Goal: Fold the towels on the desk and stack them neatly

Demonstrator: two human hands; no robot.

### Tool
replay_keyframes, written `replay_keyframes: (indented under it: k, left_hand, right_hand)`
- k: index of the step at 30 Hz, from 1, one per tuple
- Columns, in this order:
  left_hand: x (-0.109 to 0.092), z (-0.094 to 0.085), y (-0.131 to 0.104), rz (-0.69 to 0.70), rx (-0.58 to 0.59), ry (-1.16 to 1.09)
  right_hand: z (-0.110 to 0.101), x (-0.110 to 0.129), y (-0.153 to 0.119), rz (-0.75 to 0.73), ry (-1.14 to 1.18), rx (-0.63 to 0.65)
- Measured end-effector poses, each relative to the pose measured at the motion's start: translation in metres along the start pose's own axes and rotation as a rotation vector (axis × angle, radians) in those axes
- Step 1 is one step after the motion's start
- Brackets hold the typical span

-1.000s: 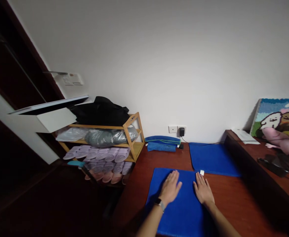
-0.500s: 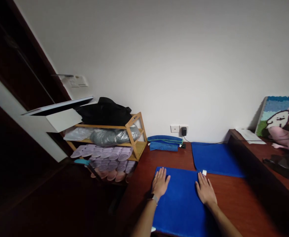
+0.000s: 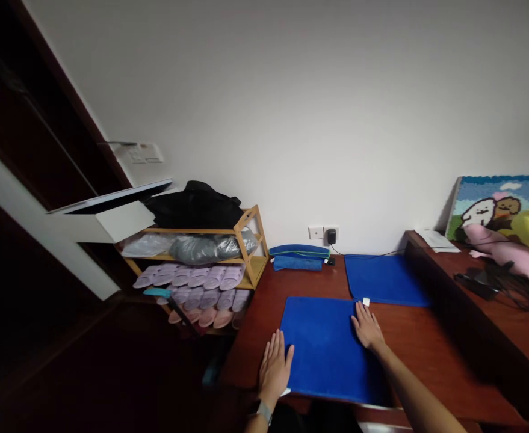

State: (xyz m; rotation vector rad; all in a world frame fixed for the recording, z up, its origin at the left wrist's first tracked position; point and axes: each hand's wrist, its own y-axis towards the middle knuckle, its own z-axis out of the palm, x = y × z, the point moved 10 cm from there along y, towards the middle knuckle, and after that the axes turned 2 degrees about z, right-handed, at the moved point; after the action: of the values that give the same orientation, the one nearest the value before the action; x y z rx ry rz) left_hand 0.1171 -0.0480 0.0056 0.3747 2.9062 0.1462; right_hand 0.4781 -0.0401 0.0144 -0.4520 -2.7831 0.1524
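A blue cloth lies spread flat on the reddish-brown table. My left hand rests palm down on its left edge, near the front left corner, fingers stretched out. At the far right corner my right hand lies flat, fingers extended, close to a small white tag. Beyond it, a second blue cloth is laid out toward the wall. Neither hand grips anything.
Folded blue cloths sit against the wall below a plugged-in black adapter. A wooden rack with slippers and a black bag stands left. On the raised right-hand surface are a pink plush toy and cables.
My left hand has slid from the cloth's far left corner along its left edge toward me. My right hand stays near the far right corner. The view has turned slightly right.
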Motion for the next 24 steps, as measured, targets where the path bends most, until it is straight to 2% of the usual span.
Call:
replay_keyframes:
  k: [3,8,12,15,17,19,22,24]
  left_hand:
    - [0.001,-0.003,-0.017,-0.003,-0.016,0.018]
    - [0.004,-0.004,-0.028,-0.003,-0.009,0.021]
    - [0.008,-0.008,-0.032,0.015,-0.019,0.048]
    - [-0.006,-0.022,-0.025,0.065,-0.092,0.051]
    - [-0.037,-0.032,-0.014,0.143,-0.125,0.022]
    - [-0.088,-0.033,-0.002,0.272,-0.089,-0.029]
    - [-0.176,-0.019,0.008,0.485,0.045,-0.127]
    - [-0.218,-0.006,0.011,0.536,0.103,-0.216]
  right_hand:
    - [-0.001,0.004,-0.028,-0.015,0.022,-0.066]
    - [0.024,0.000,-0.068,-0.029,-0.010,-0.064]
    - [0.029,-0.003,-0.076,-0.039,-0.038,-0.068]
    - [0.027,-0.003,-0.076,-0.033,-0.024,-0.063]
    - [0.025,-0.001,-0.076,-0.035,-0.015,-0.061]
    - [0.024,0.000,-0.077,-0.044,-0.005,-0.064]
    - [0.028,-0.001,-0.077,-0.058,-0.012,-0.073]
    - [0.032,-0.003,-0.076,-0.067,-0.039,-0.074]
